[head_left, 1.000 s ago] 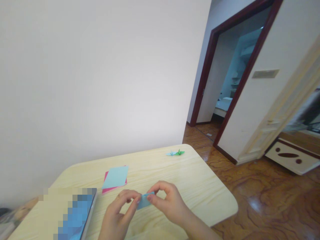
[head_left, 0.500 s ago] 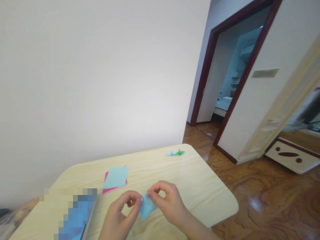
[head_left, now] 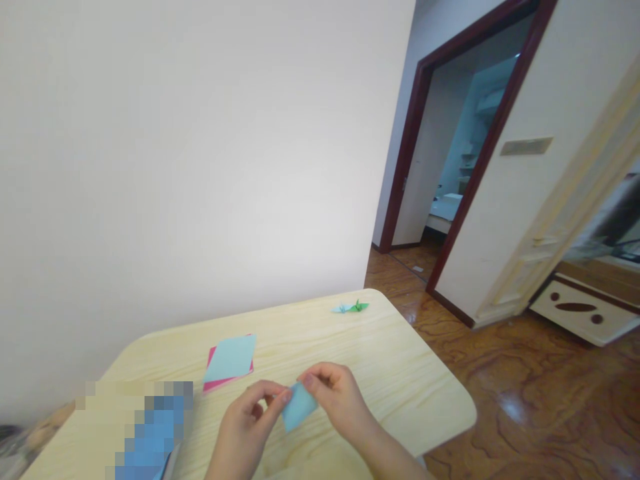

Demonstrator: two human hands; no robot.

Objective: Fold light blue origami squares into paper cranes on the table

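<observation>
A plain white wall (head_left: 190, 160) fills the left and centre of the view. To the right, a brown wood-patterned floor (head_left: 525, 387) extends past a dark red door frame (head_left: 405, 157), through which a second room is visible. A pale wood-grain table (head_left: 400, 373) with rounded corners stands along the wall. A white cabinet (head_left: 560, 317) with dark oval markings is located at the far right. At the table's left side lies an object with a blue surface (head_left: 153, 433); pixelation covers most of it, and its type cannot be determined.

The left hand (head_left: 245, 423) grips the left upper edge of a small light blue paper piece (head_left: 299, 408) between thumb and index finger. The right hand (head_left: 343, 403) pinches the upper right edge in the same manner. The piece is positioned over the near part of the table, between the two hands, tilted, with its lower corner free.

Beyond the left hand, a light blue sheet (head_left: 231, 359) rests on a pink sheet (head_left: 215, 385), set askew so that pink margins show. Near the far right corner, a light blue folded figure (head_left: 342, 309) and a green folded figure (head_left: 359, 307) sit side by side.
</observation>
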